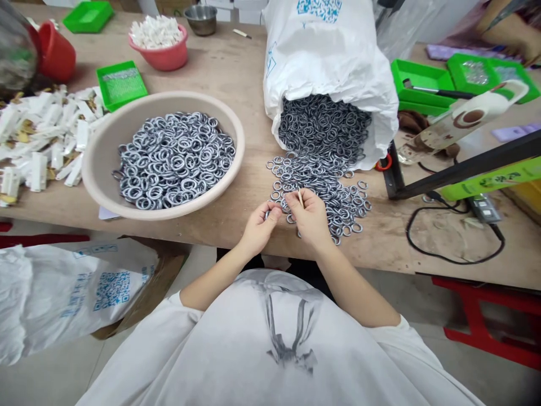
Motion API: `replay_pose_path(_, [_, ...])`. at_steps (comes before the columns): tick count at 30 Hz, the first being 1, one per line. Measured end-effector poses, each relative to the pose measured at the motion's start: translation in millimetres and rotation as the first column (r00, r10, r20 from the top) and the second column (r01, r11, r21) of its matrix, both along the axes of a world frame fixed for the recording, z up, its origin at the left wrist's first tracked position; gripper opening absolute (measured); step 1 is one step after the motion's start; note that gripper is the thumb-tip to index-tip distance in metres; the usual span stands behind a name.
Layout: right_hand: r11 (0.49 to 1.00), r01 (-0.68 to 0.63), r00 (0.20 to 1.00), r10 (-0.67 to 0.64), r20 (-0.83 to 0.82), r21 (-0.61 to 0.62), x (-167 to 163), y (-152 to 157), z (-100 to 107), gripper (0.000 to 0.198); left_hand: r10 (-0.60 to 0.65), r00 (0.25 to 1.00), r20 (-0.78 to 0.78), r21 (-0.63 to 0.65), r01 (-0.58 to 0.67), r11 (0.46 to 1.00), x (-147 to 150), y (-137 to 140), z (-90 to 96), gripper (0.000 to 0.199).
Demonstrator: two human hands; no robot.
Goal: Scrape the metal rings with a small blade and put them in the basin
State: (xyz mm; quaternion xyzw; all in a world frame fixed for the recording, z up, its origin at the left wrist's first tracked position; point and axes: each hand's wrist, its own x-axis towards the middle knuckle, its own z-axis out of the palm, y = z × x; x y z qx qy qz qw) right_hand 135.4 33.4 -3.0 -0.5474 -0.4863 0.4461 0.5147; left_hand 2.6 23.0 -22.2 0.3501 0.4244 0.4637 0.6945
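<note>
Grey rings [325,192] spill from the mouth of a white sack [321,51] onto the wooden table [228,248]. At the near edge of this spill, my left hand [260,225] is closed on a grey ring [267,214], which shows partly between thumb and fingers. Close beside it, my right hand [310,217] pinches a thin, pale stick [300,197] that points upward; its lower end is hidden by the fingers. To the left stands a wide beige basin [169,213] holding a heap of similar grey rings [173,158].
White plastic pieces [51,124] lie piled at far left. Green trays [122,84], a red bowl [169,56] and a metal bowl [200,20] stand behind. A black frame [465,169], a cable [456,262] and a bottle [469,121] are on the right. Another person's arm [511,34] shows at top right.
</note>
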Motion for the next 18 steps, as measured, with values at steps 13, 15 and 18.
replay_pose_path(13, [0.996,-0.064,0.993,0.07,-0.094,0.069,-5,-17,2,0.042,-0.009,0.996,0.089,0.018,0.008,1.0,10,-6,19.1,0.047])
replay_pose_path(15, [0.995,-0.034,0.999,0.035,-0.018,0.091,1,-15,2,0.042,-0.055,0.99,0.129,-0.035,0.06,0.998,8,-7,24.3,0.045])
replay_pose_path(18, [0.975,-0.128,0.96,0.076,0.27,0.179,11,-19,3,0.041,-0.068,0.982,0.175,-0.093,0.085,0.992,7,-9,28.6,0.04])
